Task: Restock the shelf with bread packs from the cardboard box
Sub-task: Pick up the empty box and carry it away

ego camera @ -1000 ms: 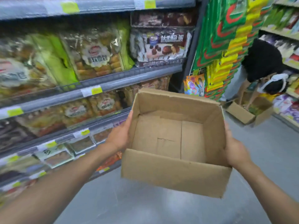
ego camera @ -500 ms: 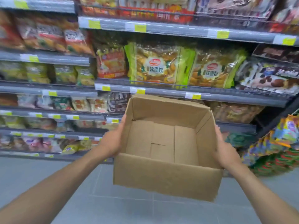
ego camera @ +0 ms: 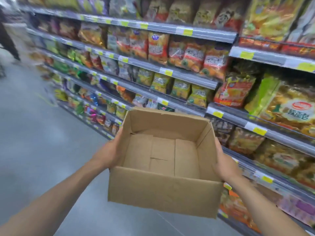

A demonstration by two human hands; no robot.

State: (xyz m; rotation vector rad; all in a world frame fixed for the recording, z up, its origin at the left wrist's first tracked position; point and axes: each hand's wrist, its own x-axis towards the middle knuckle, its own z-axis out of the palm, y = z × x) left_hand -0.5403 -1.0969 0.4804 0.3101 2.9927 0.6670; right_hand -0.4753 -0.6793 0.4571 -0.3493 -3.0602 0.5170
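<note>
An open, empty cardboard box (ego camera: 162, 189) is held at chest height in front of me. My left hand (ego camera: 109, 153) grips its left wall and my right hand (ego camera: 225, 165) grips its right wall; the fingers of both are hidden behind the box. Bread packs (ego camera: 289, 111) with green edges lie on a grey shelf (ego camera: 255, 126) at the right, beyond the box. No pack is inside the box.
Long grey shelving (ego camera: 187, 77) full of snack bags runs from the right foreground to the far left. Grey aisle floor (ego camera: 34, 142) stretches to the left. A person's dark figure (ego camera: 6, 40) stands at the far left end of the aisle.
The view has swung left along the aisle, so the bread packs now sit at the right edge. Both hands keep the same hold on the box.
</note>
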